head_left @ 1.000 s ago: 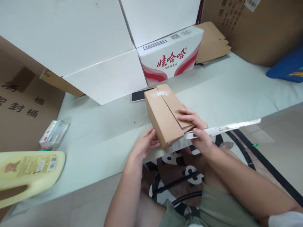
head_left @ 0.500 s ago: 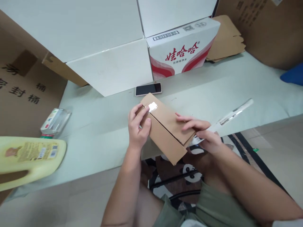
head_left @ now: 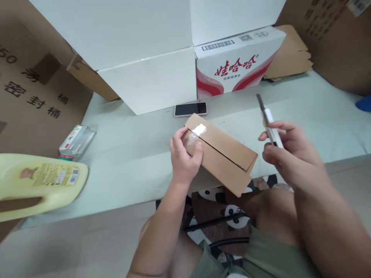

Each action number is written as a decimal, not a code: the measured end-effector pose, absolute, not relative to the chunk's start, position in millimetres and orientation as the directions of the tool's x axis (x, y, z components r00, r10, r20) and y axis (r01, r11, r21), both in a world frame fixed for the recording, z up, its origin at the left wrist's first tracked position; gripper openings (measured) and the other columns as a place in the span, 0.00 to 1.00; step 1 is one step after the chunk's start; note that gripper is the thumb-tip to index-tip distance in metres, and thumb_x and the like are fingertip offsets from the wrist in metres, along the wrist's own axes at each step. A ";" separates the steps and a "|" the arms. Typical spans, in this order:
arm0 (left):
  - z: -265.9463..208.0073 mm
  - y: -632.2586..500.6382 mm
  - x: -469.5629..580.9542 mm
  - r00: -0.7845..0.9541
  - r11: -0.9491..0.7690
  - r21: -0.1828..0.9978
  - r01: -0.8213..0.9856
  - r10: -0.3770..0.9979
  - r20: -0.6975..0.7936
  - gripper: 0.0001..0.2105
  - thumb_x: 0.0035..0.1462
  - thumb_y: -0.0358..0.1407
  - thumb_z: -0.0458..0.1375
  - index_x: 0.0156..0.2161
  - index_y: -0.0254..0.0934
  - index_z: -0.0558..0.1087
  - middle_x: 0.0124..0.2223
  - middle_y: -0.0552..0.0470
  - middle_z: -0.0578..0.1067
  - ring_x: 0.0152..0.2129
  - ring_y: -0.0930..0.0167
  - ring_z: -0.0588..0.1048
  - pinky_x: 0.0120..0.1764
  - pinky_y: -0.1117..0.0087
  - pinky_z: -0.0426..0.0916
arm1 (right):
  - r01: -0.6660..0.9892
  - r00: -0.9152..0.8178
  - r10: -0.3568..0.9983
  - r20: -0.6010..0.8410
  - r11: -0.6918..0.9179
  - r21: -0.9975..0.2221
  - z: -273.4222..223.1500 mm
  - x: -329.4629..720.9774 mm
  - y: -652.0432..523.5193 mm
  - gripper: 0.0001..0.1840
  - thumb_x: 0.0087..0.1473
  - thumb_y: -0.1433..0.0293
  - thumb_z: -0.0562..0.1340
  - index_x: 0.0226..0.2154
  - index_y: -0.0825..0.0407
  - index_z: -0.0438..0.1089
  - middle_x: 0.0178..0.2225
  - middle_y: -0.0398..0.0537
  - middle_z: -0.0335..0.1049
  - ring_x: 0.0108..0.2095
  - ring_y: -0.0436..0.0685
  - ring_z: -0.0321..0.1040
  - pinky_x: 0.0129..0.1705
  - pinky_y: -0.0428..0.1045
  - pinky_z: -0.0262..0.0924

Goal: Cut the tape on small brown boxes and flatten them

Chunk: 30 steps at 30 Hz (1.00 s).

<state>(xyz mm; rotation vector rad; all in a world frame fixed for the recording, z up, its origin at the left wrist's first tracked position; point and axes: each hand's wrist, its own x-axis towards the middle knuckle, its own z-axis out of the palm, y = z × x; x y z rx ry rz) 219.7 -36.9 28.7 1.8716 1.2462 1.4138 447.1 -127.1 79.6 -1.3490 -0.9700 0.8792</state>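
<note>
Left hand (head_left: 184, 161) grips carton (head_left: 222, 164) by taped end — right hand (head_left: 294, 156) clasps knife (head_left: 268, 116) beside it.

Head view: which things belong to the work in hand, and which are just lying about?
In use:
small brown cardboard box, in the left hand
clear shiny tape on the box
slim white-handled cutter with grey blade, in the right hand

Lying about:
flat black-screened phone
pale yellow plastic jug
clear plastic bottle
white-and-red cardboard carton

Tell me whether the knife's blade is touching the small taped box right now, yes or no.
No, the right hand holds the knife apart from the box, with bare tabletop showing between them.
</note>
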 end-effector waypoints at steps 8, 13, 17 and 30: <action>25.6 -33.7 224.4 0.034 -0.461 0.832 0.310 0.880 0.474 0.25 0.58 0.39 0.61 0.59 0.40 0.62 0.58 0.41 0.71 0.58 0.59 0.69 0.62 0.54 0.61 | -0.002 -0.036 0.982 0.184 0.184 -0.983 114.9 409.5 -113.9 0.37 0.45 0.61 0.75 0.57 0.38 0.69 0.38 0.44 0.72 0.33 0.53 0.69 0.31 0.49 0.67; 24.8 -34.9 223.6 0.047 -0.448 0.837 0.315 0.888 0.457 0.27 0.59 0.42 0.61 0.60 0.39 0.61 0.59 0.39 0.71 0.61 0.58 0.67 0.63 0.54 0.60 | 0.235 0.204 0.943 0.265 0.216 -0.948 96.2 387.8 -98.0 0.13 0.63 0.58 0.61 0.39 0.47 0.77 0.22 0.40 0.66 0.21 0.48 0.59 0.23 0.46 0.58; 24.6 -34.5 222.9 0.064 -0.454 0.827 0.332 0.885 0.461 0.27 0.59 0.43 0.61 0.60 0.39 0.62 0.60 0.39 0.71 0.60 0.58 0.68 0.62 0.53 0.62 | 0.406 0.091 0.960 0.265 0.207 -0.890 97.0 382.5 -94.0 0.14 0.62 0.60 0.61 0.43 0.49 0.79 0.28 0.44 0.77 0.24 0.51 0.70 0.29 0.48 0.65; 25.3 -32.8 224.6 0.087 -0.474 0.815 0.332 0.876 0.474 0.25 0.61 0.43 0.61 0.60 0.39 0.62 0.59 0.38 0.70 0.59 0.59 0.69 0.62 0.53 0.63 | 0.614 -0.036 0.945 0.324 0.277 -0.739 95.6 382.2 -91.9 0.16 0.60 0.68 0.59 0.47 0.49 0.79 0.40 0.47 0.83 0.33 0.55 0.79 0.34 0.48 0.68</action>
